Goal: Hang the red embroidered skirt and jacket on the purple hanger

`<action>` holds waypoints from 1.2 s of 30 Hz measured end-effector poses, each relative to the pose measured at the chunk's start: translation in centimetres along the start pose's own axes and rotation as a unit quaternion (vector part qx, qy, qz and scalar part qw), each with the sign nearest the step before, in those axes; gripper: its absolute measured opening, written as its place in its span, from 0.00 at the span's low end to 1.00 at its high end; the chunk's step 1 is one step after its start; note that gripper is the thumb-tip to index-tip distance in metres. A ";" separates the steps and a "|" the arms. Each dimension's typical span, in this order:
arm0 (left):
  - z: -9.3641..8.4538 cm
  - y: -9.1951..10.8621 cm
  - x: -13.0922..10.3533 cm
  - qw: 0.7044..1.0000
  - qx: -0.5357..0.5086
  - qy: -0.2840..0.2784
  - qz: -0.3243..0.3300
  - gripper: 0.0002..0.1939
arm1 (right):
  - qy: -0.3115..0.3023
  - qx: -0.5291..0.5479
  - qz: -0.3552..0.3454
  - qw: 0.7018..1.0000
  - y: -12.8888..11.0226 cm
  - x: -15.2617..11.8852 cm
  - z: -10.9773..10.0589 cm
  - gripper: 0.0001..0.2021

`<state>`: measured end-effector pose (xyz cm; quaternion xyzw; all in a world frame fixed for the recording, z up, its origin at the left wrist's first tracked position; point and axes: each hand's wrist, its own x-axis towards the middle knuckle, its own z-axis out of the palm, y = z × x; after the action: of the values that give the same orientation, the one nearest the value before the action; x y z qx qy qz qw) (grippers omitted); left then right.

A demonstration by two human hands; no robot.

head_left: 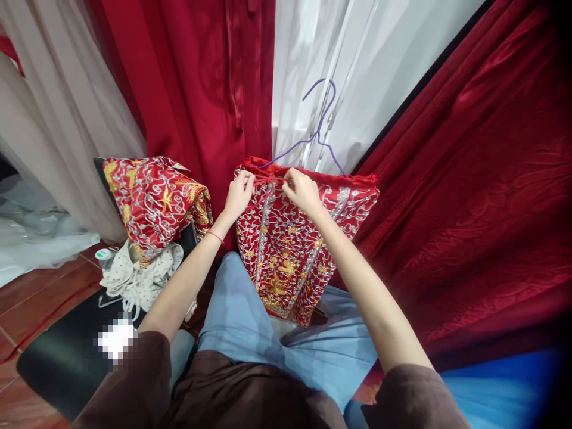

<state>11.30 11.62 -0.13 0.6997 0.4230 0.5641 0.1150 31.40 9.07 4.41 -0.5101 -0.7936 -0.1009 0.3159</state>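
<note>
Red cord fastening (269,178) pinched by both hands (239,192) (302,189), we keep the embroidered garment (290,250) level on its hanger (318,134).

Both hands up at the collar of a red embroidered garment (286,250) on a purple hanger (319,134): left hand (239,193) and right hand (301,189) pinching a red knotted fastening (269,178) between them. Second embroidered piece (154,199) draped just left, over a black chair (67,357). Red curtain (469,179) behind.
</note>
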 end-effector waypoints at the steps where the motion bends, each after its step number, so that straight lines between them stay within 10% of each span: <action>1: -0.4 0.0 0.1 0.997 0.070 -0.009 0.017 0.09 | 0.000 -0.015 0.006 1.000 0.1 0.0 -0.2 0.11; 5: -2.0 0.6 1.0 0.953 0.291 -0.059 0.054 0.15 | -0.005 -0.094 0.017 0.995 0.0 0.2 -1.5 0.14; 12: -4.3 1.6 3.7 0.914 0.384 -0.079 0.106 0.16 | -0.020 -0.196 -0.003 0.980 -0.2 1.5 -2.1 0.18; 31: -5.3 0.8 4.5 0.927 0.344 -0.097 0.112 0.16 | -0.063 -0.237 -0.037 0.969 1.7 0.7 -2.6 0.19; 36: -6.6 1.8 5.2 0.954 0.245 -0.107 0.136 0.13 | -0.067 -0.234 -0.147 0.959 3.7 -0.5 -6.0 0.18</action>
<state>6.31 12.18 6.83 0.8134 0.4347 0.3751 -0.0932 37.16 7.51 8.16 -0.4531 -0.8333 -0.2948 0.1159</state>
